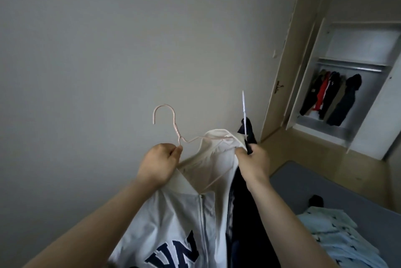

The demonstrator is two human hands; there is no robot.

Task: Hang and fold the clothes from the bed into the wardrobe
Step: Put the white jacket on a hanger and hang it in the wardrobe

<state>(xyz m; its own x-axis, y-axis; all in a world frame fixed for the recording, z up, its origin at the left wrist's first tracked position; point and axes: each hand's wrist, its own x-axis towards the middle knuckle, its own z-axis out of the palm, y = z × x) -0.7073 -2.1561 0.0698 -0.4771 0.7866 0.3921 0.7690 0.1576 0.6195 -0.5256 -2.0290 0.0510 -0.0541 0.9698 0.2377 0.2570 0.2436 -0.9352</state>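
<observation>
I hold up a white zip jacket (173, 220) with dark blue letters on its chest. My left hand (158, 163) pinches the neck of a pink wire hanger (171, 122), whose one arm runs inside the jacket's collar. My right hand (252, 163) grips the jacket's collar edge together with a dark navy garment (243, 213) on a white hanger (244, 113), seen edge-on. The open wardrobe (358, 85) stands at the far right, with several dark and red coats (332, 96) hanging on its rail.
A light blue patterned garment (338, 237) and a small dark item (316, 201) lie on the grey bed (303, 183) at lower right. A closed door (282, 85) with a handle stands left of the wardrobe. A plain wall fills the left.
</observation>
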